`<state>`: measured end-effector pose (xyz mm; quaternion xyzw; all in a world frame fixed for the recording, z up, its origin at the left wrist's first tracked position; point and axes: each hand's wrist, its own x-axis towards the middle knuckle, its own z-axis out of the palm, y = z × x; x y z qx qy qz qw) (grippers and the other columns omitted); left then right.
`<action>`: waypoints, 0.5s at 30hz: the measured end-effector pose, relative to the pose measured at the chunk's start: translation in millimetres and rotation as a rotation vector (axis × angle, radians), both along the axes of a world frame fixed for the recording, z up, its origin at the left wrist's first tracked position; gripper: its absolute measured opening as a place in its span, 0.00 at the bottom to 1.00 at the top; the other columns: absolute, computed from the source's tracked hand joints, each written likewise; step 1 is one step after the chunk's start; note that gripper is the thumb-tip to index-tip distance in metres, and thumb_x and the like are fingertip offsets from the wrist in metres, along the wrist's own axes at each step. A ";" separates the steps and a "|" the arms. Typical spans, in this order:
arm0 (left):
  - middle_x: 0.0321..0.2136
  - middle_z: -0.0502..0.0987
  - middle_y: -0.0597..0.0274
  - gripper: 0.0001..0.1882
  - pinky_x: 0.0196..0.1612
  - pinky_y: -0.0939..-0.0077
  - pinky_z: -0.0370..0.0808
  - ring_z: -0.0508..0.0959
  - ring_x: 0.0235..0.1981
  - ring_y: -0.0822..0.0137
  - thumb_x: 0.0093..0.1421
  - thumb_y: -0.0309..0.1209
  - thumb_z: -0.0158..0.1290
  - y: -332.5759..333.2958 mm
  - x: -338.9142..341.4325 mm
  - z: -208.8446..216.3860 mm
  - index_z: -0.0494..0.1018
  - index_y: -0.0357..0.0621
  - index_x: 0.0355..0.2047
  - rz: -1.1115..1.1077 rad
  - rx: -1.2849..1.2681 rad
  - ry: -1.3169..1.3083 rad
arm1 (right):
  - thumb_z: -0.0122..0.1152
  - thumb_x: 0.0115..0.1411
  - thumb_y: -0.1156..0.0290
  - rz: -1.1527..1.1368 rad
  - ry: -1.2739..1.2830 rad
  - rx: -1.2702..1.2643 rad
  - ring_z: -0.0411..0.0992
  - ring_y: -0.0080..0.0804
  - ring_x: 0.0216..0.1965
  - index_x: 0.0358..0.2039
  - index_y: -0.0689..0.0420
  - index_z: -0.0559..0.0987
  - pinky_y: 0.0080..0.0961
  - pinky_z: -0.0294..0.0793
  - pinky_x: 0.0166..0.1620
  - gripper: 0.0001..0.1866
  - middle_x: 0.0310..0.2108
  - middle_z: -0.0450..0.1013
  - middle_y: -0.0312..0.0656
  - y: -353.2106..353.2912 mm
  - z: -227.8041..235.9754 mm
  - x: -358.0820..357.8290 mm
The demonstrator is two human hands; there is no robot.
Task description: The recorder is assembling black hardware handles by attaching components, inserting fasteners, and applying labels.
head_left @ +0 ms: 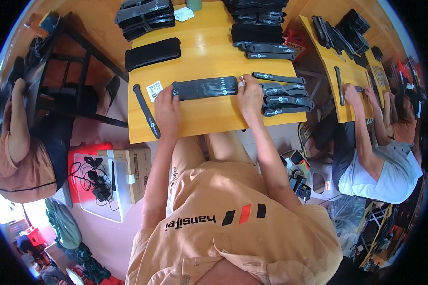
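Note:
A wide, flat black band (pixel 205 89) with a pale print and whitish streaks lies across the yellow table in front of me. My left hand (pixel 168 111) grips its left end, thumb along the edge. At the other end my right hand (pixel 250 99) is closed on the band's edge; a small white bit shows at its fingers, too small to name. Left of my left hand lies a narrow black strap (pixel 146 111), and by it a white printed label (pixel 154 90). Several folded black straps (pixel 286 100) are piled just right of my right hand.
Stacks of black bands (pixel 145 20) stand at the far left of the table (pixel 199 57), with another black pile (pixel 257 33) far right. A crumpled white tissue (pixel 184 14) lies between. One person (pixel 380 166) works at a table to the right; another sits left. Below are boxes (pixel 137 173).

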<state>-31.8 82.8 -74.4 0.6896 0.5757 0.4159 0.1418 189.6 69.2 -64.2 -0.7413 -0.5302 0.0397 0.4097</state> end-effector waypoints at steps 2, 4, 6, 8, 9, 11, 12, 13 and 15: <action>0.47 0.68 0.47 0.23 0.52 0.62 0.62 0.67 0.48 0.53 0.53 0.29 0.50 -0.6 11.4 1.1 0.63 0.35 0.49 -0.093 0.134 0.209 | 0.51 0.53 0.73 0.035 -0.117 -0.108 0.71 0.50 0.33 0.35 0.58 0.72 0.42 0.70 0.34 0.09 0.33 0.69 0.50 6.6 7.1 -12.9; 0.57 0.56 0.48 0.31 0.60 0.57 0.49 0.54 0.60 0.54 0.56 0.39 0.48 -1.3 26.7 -3.8 0.56 0.34 0.56 -0.177 0.057 0.514 | 0.51 0.53 0.73 0.048 -0.196 -0.096 0.71 0.49 0.33 0.36 0.57 0.72 0.41 0.71 0.33 0.09 0.32 0.68 0.49 21.2 1.4 -20.7; 0.59 0.52 0.49 0.32 0.61 0.56 0.45 0.50 0.61 0.56 0.57 0.41 0.46 2.7 37.5 -6.7 0.53 0.35 0.57 -0.237 0.036 0.546 | 0.51 0.54 0.70 0.049 -0.361 -0.035 0.70 0.44 0.31 0.34 0.55 0.70 0.39 0.71 0.29 0.07 0.31 0.64 0.46 41.0 -12.9 -21.4; 0.61 0.49 0.51 0.34 0.62 0.55 0.42 0.47 0.63 0.57 0.58 0.44 0.43 7.5 40.2 -13.3 0.51 0.35 0.59 -0.288 0.006 0.584 | 0.51 0.54 0.70 0.059 -0.437 -0.050 0.69 0.43 0.30 0.33 0.55 0.69 0.38 0.71 0.28 0.06 0.30 0.63 0.45 56.6 -20.5 -33.3; 0.61 0.49 0.51 0.34 0.62 0.55 0.42 0.47 0.63 0.58 0.58 0.44 0.43 10.5 41.3 -17.1 0.51 0.35 0.59 -0.293 0.017 0.613 | 0.51 0.54 0.70 0.070 -0.514 -0.066 0.69 0.41 0.30 0.32 0.54 0.69 0.36 0.71 0.28 0.06 0.30 0.63 0.44 62.5 -24.4 -37.3; 0.61 0.49 0.51 0.34 0.62 0.55 0.41 0.47 0.63 0.59 0.58 0.45 0.43 12.5 39.6 -23.1 0.51 0.36 0.59 -0.300 0.019 0.641 | 0.51 0.54 0.70 0.107 -0.574 -0.082 0.68 0.38 0.29 0.31 0.54 0.68 0.34 0.72 0.27 0.05 0.29 0.62 0.42 65.8 -32.8 -40.1; 0.61 0.48 0.51 0.34 0.62 0.56 0.41 0.47 0.63 0.59 0.59 0.45 0.42 13.3 38.1 -26.2 0.49 0.36 0.59 -0.308 0.003 0.635 | 0.51 0.53 0.71 0.119 -0.569 -0.082 0.68 0.38 0.30 0.31 0.54 0.68 0.34 0.72 0.27 0.05 0.30 0.62 0.42 66.1 -37.0 -39.4; 0.61 0.48 0.52 0.34 0.62 0.56 0.42 0.47 0.63 0.59 0.60 0.45 0.40 13.6 36.9 -26.8 0.48 0.36 0.60 -0.312 -0.014 0.629 | 0.50 0.53 0.72 0.134 -0.564 -0.081 0.69 0.38 0.30 0.31 0.54 0.68 0.34 0.72 0.27 0.04 0.30 0.62 0.42 66.1 -37.8 -39.2; 0.61 0.49 0.52 0.34 0.62 0.56 0.42 0.48 0.63 0.59 0.59 0.45 0.41 14.4 35.1 -27.8 0.49 0.36 0.60 -0.310 -0.022 0.614 | 0.50 0.53 0.72 0.151 -0.561 -0.071 0.69 0.38 0.30 0.31 0.54 0.69 0.34 0.72 0.27 0.04 0.30 0.63 0.42 66.1 -38.6 -38.3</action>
